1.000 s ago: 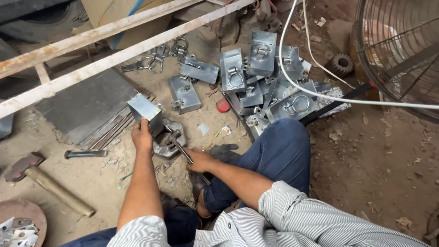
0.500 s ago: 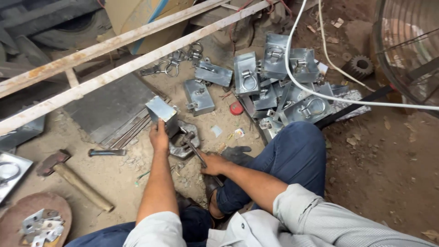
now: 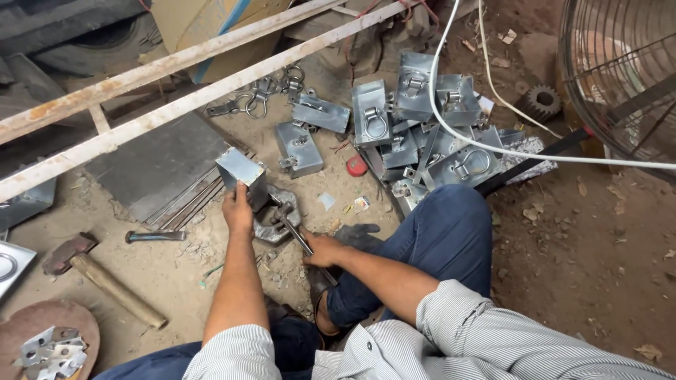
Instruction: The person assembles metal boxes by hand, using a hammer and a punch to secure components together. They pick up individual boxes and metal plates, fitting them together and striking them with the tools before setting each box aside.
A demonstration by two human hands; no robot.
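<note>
One cardboard box up top, two paper scraps on the dirt floor

At the top edge, behind the two rusty white-painted metal rails (image 3: pixel 176 84), a tan cardboard box (image 3: pixel 211 28) with a blue diagonal stripe stands partly hidden. Down on the dirt floor (image 3: pixel 577 267), a small pale square scrap of paper (image 3: pixel 326 201) lies flat, and just beside it a smaller label-like scrap (image 3: pixel 361 204) with red and yellow colouring, too small to make out further.

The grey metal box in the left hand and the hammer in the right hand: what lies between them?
In the head view, a dark iron block on the dirt lies between them.
</note>
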